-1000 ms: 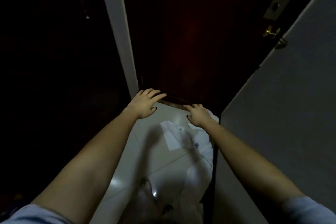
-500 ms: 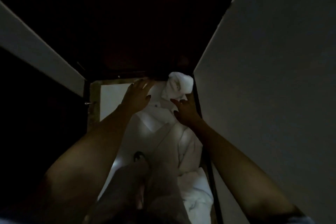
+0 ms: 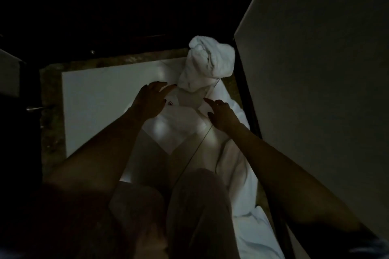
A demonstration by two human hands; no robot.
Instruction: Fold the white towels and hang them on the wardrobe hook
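Observation:
The scene is dim. A bundled white towel lies on the pale tiled floor by the foot of a white panel. More white cloth runs from it along the panel toward me. My left hand reaches down with fingers spread, just left of the bundle's lower end. My right hand reaches beside it, index finger extended over the cloth. Neither hand grips anything. No hook is in view.
A large white panel with a dark edge rises on the right. A dark door or cabinet front closes the far side. Another pale panel and a small metal handle sit at the left. My legs fill the lower middle.
The view has tilted further down toward the floor. Both hands have moved lower toward the white towel bundle, which now looks larger and nearer.

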